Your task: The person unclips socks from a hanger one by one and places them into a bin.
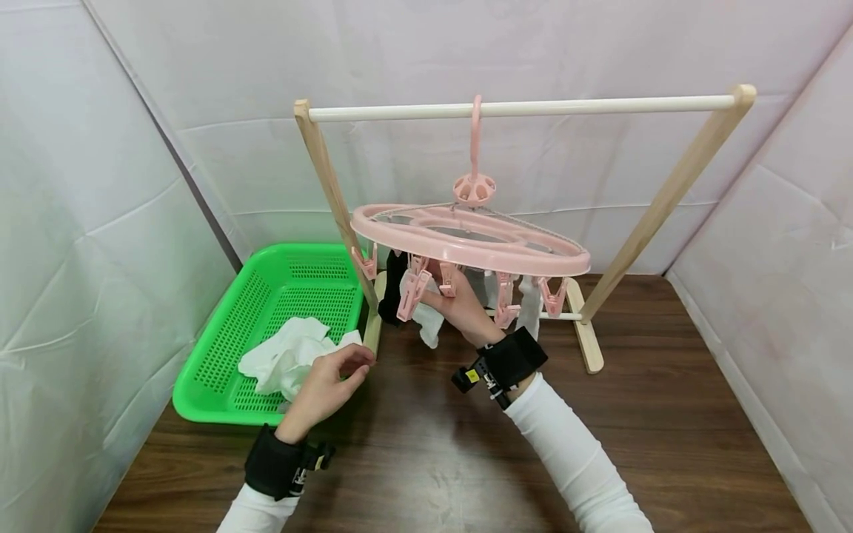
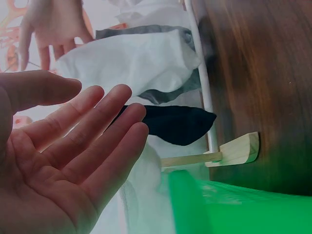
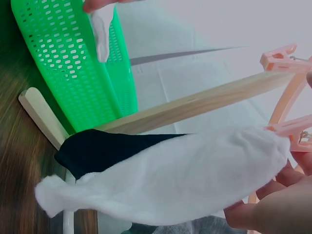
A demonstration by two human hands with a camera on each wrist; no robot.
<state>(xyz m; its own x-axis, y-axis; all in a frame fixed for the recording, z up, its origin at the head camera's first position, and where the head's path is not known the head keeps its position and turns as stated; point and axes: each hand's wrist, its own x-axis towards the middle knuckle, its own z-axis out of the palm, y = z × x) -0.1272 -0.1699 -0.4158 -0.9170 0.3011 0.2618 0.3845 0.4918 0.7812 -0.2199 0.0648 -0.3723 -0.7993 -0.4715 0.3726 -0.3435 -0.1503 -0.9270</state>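
In the head view my left hand is by the basket's near right edge, beside white socks in the green basket. The left wrist view shows its fingers loosely extended, with nothing between them. Under the pink clip hanger, my right hand is beside a hanging white sock. Its fingertips appear to touch the sock's top end, close to a pink clip; the left wrist view shows these fingers fairly straight. A black sock hangs beside the white one, with a grey sock behind.
The hanger hooks onto a white rod across a wooden stand, whose feet rest on the dark wooden table. Other pink clips hang from the rim. White sheeting surrounds the table.
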